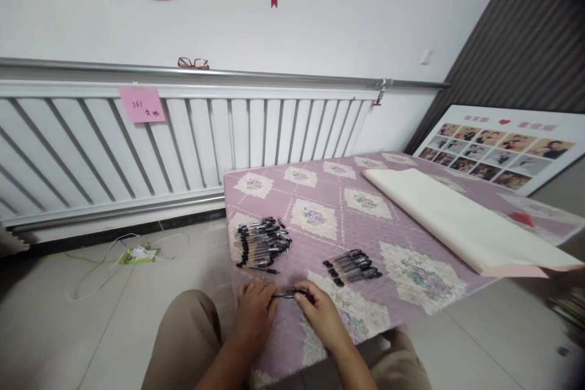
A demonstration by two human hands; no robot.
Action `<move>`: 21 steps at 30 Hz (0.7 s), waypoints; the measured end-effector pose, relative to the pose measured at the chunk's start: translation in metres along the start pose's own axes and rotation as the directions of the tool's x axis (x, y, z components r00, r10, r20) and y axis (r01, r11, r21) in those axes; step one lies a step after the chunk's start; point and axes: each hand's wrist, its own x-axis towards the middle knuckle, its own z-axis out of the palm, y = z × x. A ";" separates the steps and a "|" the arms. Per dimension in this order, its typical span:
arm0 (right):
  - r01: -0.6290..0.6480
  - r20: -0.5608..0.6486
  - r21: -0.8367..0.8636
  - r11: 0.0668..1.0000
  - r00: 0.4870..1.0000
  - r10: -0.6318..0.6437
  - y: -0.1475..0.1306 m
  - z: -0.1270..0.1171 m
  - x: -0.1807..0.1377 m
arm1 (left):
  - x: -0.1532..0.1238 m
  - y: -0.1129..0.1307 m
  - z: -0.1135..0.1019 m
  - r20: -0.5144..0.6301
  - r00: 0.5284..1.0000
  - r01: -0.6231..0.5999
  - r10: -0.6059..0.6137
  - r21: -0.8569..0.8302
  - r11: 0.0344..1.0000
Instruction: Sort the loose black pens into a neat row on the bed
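Between my two hands lies a dark pen (pixel 287 295), held level just above the near part of the tablecloth. My left hand (pixel 256 308) is closed around its left end. The thumb and fingers of my right hand (pixel 320 311) pinch its right end. Beyond my left hand is a pile of black pens (pixel 262 242), with one loose pen (pixel 260 269) at its near edge. A smaller row of black pens (pixel 351 267) lies beyond my right hand, side by side. My fingers hide both ends of the held pen.
A purple floral tablecloth (pixel 315 186) covers the table. A large cream sheet (pixel 425 213) lies folded at the right, before a photo board (pixel 498 146). Behind stands a white radiator (pixel 256 134) with a pink note (pixel 142 104). A power strip (pixel 139 254) with cables is on the floor.
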 end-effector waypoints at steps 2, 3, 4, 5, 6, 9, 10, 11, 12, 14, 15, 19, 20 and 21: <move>-0.024 -0.038 0.046 0.999 0.999 0.026 0.002 -0.001 0.001 | 0.000 0.001 0.000 -0.009 1.000 0.017 -0.017 0.015 1.000; -0.035 -0.051 0.060 0.998 0.998 0.038 0.003 -0.001 0.001 | 0.001 0.001 0.000 -0.002 1.000 0.019 -0.019 0.020 1.000; -0.042 -0.059 0.071 0.997 0.997 0.046 0.005 -0.002 0.001 | 0.001 0.002 0.000 0.008 1.000 0.019 -0.020 0.023 1.000; -0.047 -0.062 0.079 0.996 0.997 0.052 0.006 -0.001 0.001 | 0.001 0.002 0.000 0.021 1.000 0.018 -0.018 0.027 0.999; -0.048 -0.063 0.086 0.995 0.997 0.054 0.007 -0.001 0.001 | 0.002 0.003 -0.001 0.037 0.999 0.013 -0.014 0.031 0.999; -0.053 -0.067 0.107 0.993 0.996 0.060 0.010 0.000 0.001 | 0.002 0.003 -0.001 0.075 0.997 -0.007 0.003 0.058 0.998; -0.054 -0.070 0.114 0.992 0.996 0.063 0.010 0.000 0.001 | 0.002 0.003 -0.001 0.083 0.997 -0.013 0.007 0.065 0.998; -0.056 -0.072 0.117 0.992 0.995 0.065 0.010 0.000 0.001 | 0.002 0.003 0.000 0.088 0.996 -0.016 0.010 0.070 0.997; -0.058 -0.072 0.115 0.992 0.995 0.067 0.010 0.001 0.001 | 0.002 0.003 0.000 0.091 0.996 -0.016 0.010 0.071 0.997; -0.060 -0.066 0.100 0.993 0.996 0.066 0.010 0.001 0.002 | 0.003 0.002 0.000 0.099 0.995 -0.016 0.009 0.070 0.997; -0.061 -0.059 0.089 0.994 0.996 0.066 0.010 0.000 0.002 | 0.003 0.002 0.000 0.104 0.995 -0.015 0.008 0.068 0.998; -0.067 -0.029 0.056 0.996 0.997 0.069 0.010 0.000 0.003 | 0.003 0.003 -0.002 0.118 0.993 -0.004 -0.002 0.052 0.999; -0.070 -0.024 0.051 0.996 0.997 0.071 0.010 -0.001 0.003 | 0.004 0.004 -0.003 0.122 0.993 -0.001 -0.005 0.046 0.999; -0.071 -0.021 0.048 0.996 0.997 0.072 0.010 -0.001 0.003 | 0.004 0.004 -0.004 0.125 0.992 0.003 -0.008 0.042 0.999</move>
